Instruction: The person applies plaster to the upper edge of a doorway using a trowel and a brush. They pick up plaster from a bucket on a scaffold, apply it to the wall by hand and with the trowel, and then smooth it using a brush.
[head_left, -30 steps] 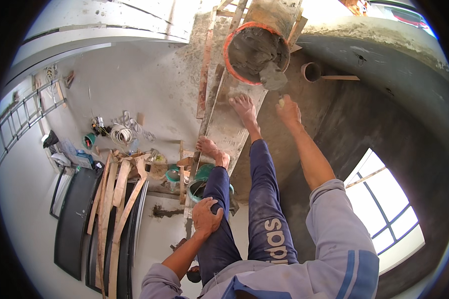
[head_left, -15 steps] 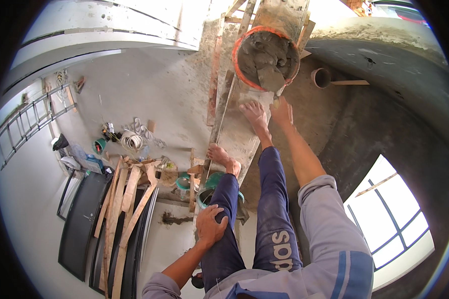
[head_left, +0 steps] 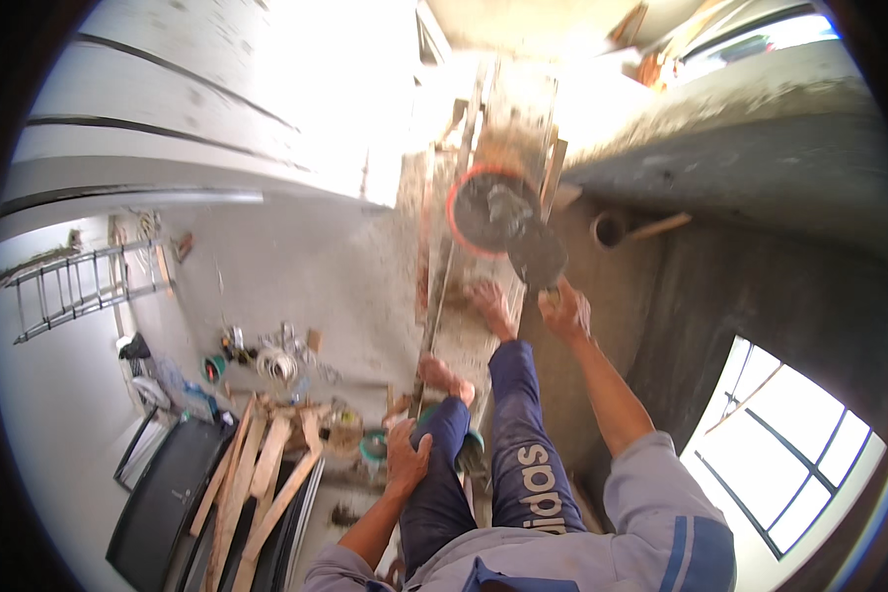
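My right hand [head_left: 566, 312] is closed on the handle of a trowel [head_left: 539, 259]. Its rounded blade looks coated in grey mortar and overlaps the near right rim of a bucket [head_left: 452, 219] with an orange edge. Wet grey mortar [head_left: 483, 215] fills much of that bucket, heaped toward the middle. The bucket stands on a plank platform [head_left: 464, 335], just beyond my bare feet. My left hand [head_left: 406, 457] lies over my left knee, thumb apart, with nothing in it.
A small round container [head_left: 609, 230] and a wood strip lie right of the bucket. Timber boards [head_left: 261, 474] lean over dark panels [head_left: 163, 503] at lower left. Farther left are a ladder [head_left: 89, 291] and a coiled hose [head_left: 278, 365]. A curved wall [head_left: 760, 158] bounds the right.
The view has tilted up, so the bucket appears lower. My right hand has drawn the trowel back toward me, from the mortar to the bucket's near right rim. My left hand stays on the knee.
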Motion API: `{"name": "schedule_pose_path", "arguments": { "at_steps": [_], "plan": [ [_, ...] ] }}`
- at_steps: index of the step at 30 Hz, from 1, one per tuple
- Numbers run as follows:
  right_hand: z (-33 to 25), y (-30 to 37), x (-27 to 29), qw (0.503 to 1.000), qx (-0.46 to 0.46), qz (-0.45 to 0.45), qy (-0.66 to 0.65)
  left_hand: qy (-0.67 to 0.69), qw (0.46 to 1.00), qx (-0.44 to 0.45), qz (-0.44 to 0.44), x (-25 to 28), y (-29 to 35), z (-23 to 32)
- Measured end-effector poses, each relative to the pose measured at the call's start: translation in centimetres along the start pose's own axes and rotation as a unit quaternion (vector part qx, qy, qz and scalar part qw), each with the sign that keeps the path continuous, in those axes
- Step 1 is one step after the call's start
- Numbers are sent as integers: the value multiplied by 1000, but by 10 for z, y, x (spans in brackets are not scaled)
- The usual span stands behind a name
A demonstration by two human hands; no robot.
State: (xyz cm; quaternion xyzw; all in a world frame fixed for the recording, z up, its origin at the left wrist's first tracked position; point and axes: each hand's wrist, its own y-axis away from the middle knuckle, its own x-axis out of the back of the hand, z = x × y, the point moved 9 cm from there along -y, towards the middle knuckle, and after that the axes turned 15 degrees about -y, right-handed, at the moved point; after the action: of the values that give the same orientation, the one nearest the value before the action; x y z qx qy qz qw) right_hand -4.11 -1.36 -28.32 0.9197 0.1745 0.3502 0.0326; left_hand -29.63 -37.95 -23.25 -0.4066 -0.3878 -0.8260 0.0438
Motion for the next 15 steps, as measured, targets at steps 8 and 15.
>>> {"name": "schedule_pose_path", "arguments": {
  "at_steps": [8,15],
  "plan": [
    [-262,23,198,990,141,7,20,85,824,-95,552,411,-18,81],
    [-531,40,354,946,295,12,134,162,533,-257,790,784,139,246]
  ]
}}
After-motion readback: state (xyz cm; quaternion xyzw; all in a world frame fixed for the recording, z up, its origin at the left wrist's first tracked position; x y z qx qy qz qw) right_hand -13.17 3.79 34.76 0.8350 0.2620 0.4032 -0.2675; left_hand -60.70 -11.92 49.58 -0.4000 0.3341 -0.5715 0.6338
